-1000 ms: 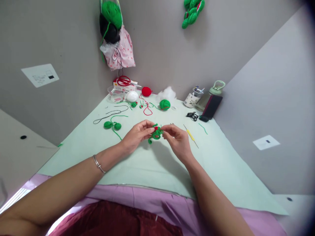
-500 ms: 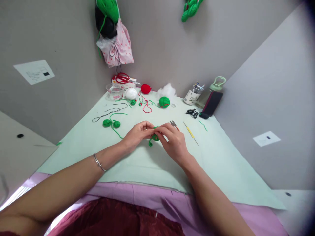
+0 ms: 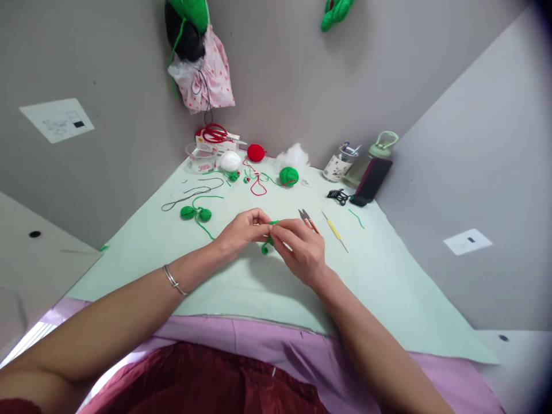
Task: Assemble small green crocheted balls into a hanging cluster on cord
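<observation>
Between my two hands is a small green yarn piece (image 3: 270, 240), mostly covered by the fingers, with a curled end hanging below. My left hand (image 3: 246, 230) pinches it from the left side. From the right, my right hand (image 3: 301, 247) has thumb and fingertips closed on it, touching the left fingertips. Just beyond the right hand lie thread snips (image 3: 308, 220) with orange-red handles. A yellow crochet hook (image 3: 334, 230) rests farther right. To the left sit two green crocheted balls (image 3: 196, 214) with a loose green strand.
At the back stand a clear tub (image 3: 201, 159), a white yarn ball (image 3: 230, 161), a red yarn ball (image 3: 256, 152), a green yarn ball (image 3: 288, 176) and white stuffing (image 3: 294, 156). A pen cup (image 3: 340, 165), green bottle (image 3: 381, 150) and phone (image 3: 373, 180) are back right. Red-handled scissors (image 3: 215, 134) lie on a box.
My right hand has shifted slightly and turned, covering more of the green piece and uncovering more of the snips. Both hands keep their pinch. The whole view has tilted a little.
</observation>
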The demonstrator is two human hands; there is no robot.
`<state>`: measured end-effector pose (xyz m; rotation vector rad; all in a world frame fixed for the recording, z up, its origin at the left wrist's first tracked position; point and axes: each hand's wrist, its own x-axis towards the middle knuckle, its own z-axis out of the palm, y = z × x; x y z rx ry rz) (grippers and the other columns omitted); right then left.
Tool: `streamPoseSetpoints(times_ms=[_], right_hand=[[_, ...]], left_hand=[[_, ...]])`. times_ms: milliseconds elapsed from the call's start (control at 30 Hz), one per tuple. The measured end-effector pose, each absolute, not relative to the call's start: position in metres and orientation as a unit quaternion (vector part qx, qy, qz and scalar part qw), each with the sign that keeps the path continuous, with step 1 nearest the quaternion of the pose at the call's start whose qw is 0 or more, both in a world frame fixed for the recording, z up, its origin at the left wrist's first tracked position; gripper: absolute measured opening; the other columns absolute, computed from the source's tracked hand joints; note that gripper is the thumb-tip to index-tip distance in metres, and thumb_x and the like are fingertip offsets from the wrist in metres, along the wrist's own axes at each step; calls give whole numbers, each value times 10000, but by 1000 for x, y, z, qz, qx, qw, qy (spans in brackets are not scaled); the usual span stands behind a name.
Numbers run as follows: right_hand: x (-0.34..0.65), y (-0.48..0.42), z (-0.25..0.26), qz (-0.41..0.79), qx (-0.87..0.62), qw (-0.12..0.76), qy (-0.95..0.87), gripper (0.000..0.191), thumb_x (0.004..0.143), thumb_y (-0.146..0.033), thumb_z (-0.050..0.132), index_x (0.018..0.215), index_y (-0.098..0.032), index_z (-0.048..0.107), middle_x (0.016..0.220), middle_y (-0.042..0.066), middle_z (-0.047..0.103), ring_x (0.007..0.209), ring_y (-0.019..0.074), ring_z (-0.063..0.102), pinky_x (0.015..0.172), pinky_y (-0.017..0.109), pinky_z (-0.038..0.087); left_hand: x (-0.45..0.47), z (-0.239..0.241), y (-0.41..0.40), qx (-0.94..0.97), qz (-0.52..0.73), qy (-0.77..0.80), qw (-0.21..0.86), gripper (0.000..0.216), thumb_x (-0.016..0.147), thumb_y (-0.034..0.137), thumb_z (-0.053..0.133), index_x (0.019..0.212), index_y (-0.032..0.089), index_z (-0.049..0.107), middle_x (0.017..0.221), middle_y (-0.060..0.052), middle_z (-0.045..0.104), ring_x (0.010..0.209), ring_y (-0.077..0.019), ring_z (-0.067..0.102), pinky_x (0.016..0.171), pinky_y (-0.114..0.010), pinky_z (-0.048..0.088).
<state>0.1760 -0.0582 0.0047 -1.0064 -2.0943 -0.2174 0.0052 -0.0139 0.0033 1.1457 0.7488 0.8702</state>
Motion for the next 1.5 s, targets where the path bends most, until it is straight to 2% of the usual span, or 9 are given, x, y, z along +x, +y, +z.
streamPoseSetpoints(times_ms=[300, 400, 533, 633, 733, 800, 1067, 1300, 1500], right_hand=[[163, -64, 10, -37, -412, 451, -791, 109, 909, -194, 582, 900, -256, 672, 951, 83, 696, 802, 178, 651, 714, 311, 538], [162, -64, 14, 112, -436, 495, -743, 75, 946, -275, 542, 910, -240, 598, 913, 66, 697, 690, 152, 631, 628, 298, 524], [172, -59, 22, 386, -449, 502, -631, 175, 965, -403, 502, 915, -238, 470, 638, -32, 618, 447, 104, 511, 435, 232, 398], [182, -58, 33, 442, -438, 515, -589, 228, 934, -444, 547, 882, -234, 475, 480, -90, 444, 370, 83, 336, 387, 215, 274], [190, -60, 43, 431, -419, 552, -578, 254, 923, -471, 555, 858, -238, 476, 484, -114, 239, 389, 80, 189, 394, 228, 224], [194, -60, 47, 412, -417, 562, -584, 256, 929, -487, 540, 871, -245, 479, 523, -106, 205, 406, 87, 178, 400, 238, 229], [195, -56, 37, 317, -462, 542, -626, 182, 920, -401, 602, 945, -220, 603, 669, -7, 602, 542, 121, 506, 511, 267, 423], [188, -57, 28, 71, -484, 486, -724, 92, 905, -231, 634, 887, -229, 725, 797, 31, 589, 681, 141, 523, 605, 289, 436], [184, -58, 24, 49, -485, 435, -757, 120, 935, -200, 582, 894, -216, 694, 749, 10, 554, 633, 123, 507, 621, 277, 420]], left_hand=[[7, -5, -13, 515, 396, 324, 688, 276, 646, 235, 814, 746, 147, 573, 690, 26, 581, 629, -90, 564, 639, -241, 458], [7, -10, -12, 508, 379, 320, 704, 274, 682, 264, 804, 764, 149, 569, 732, 8, 607, 676, -111, 603, 682, -263, 485], [7, -12, -11, 508, 369, 303, 717, 264, 714, 284, 791, 814, 154, 584, 804, -11, 632, 754, -134, 632, 750, -302, 509], [7, -11, -10, 515, 384, 319, 697, 236, 694, 226, 788, 793, 152, 586, 773, -3, 626, 706, -116, 607, 717, -287, 498], [7, -10, -7, 516, 396, 331, 684, 217, 689, 184, 778, 763, 148, 577, 752, -3, 627, 689, -114, 606, 716, -295, 495], [5, -8, -6, 504, 397, 321, 697, 207, 699, 180, 770, 782, 148, 583, 779, -4, 628, 715, -122, 624, 744, -308, 503], [-2, -1, -7, 461, 390, 279, 747, 297, 760, 289, 782, 960, 167, 600, 892, -29, 688, 836, -165, 681, 840, -328, 508], [-1, 2, -8, 456, 400, 268, 749, 288, 758, 265, 788, 950, 163, 600, 892, -21, 685, 835, -157, 677, 855, -330, 504], [-2, 0, -8, 450, 411, 260, 749, 262, 792, 275, 764, 939, 166, 577, 878, -11, 682, 829, -137, 667, 849, -305, 507]])
